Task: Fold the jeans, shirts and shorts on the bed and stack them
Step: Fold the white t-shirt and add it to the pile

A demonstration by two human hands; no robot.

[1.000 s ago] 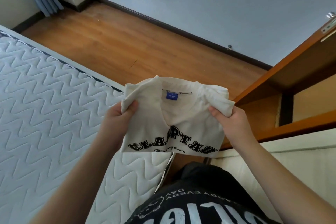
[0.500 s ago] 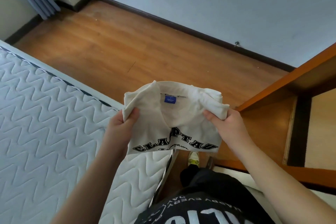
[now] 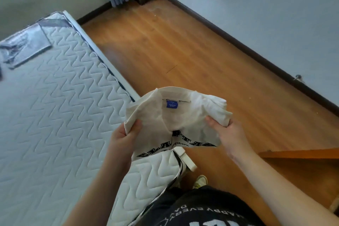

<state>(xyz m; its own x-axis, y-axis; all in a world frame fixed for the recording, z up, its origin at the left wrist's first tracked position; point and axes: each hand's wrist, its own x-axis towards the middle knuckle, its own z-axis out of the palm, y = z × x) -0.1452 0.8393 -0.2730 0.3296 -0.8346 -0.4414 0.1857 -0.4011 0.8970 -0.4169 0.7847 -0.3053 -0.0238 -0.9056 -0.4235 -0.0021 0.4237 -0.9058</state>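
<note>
Quilted white bed [image 3: 45, 115] seen at left. Cream shirt [image 3: 176, 117], folded small, is held in the air above the bed's near corner. Its left edge is pinched by the left hand [image 3: 124, 134], thumb on top. Its bunched right edge is gripped by the right hand [image 3: 227, 132], fingers curled beneath. Wooden floor [image 3: 183, 51] lies beyond.

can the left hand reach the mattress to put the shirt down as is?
Probably yes. The left hand grips the shirt just above the mattress corner, nothing between them; the right hand shares the grip.
</note>
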